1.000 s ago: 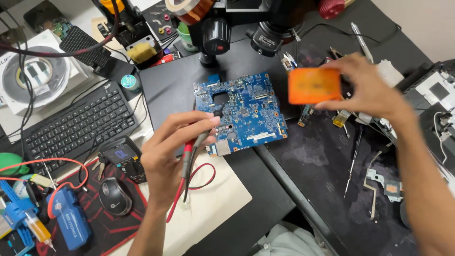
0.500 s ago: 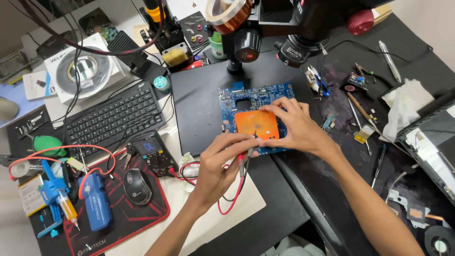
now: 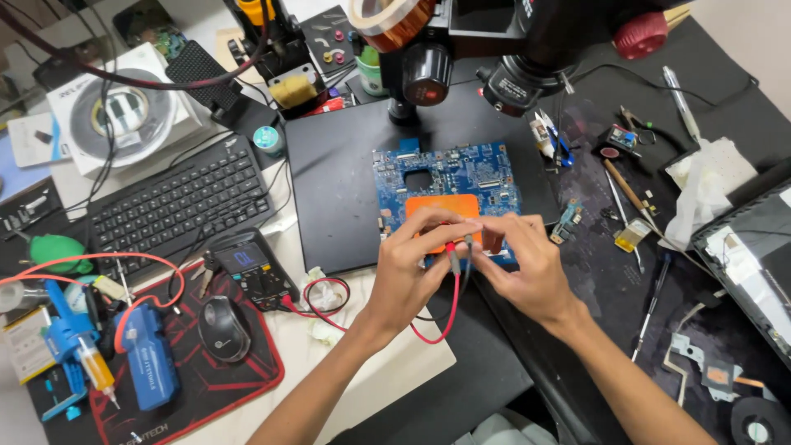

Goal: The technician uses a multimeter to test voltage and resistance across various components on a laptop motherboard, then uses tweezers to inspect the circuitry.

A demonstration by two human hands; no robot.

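Observation:
A blue circuit board (image 3: 461,175) lies on a black mat (image 3: 338,173) under a microscope. An orange rectangular piece (image 3: 445,206) rests on the board's near half. My left hand (image 3: 416,264) pinches a red meter probe (image 3: 452,255) whose red lead (image 3: 437,321) hangs toward me. My right hand (image 3: 523,264) holds the black probe (image 3: 470,244) beside it. Both probe tips meet at the board's near edge, just below the orange piece. The fingers hide the contact points.
A small multimeter (image 3: 251,268) sits left of the mat, beside a black keyboard (image 3: 177,202) and mouse (image 3: 224,328). The microscope head (image 3: 511,49) overhangs the board. Tweezers, screwdrivers and small parts litter the dark mat (image 3: 626,272) on the right. A solder spool box (image 3: 124,115) stands far left.
The orange piece went from my raised right hand down onto the board. My right hand let it go and took the black probe; both hands now meet at the board's near edge.

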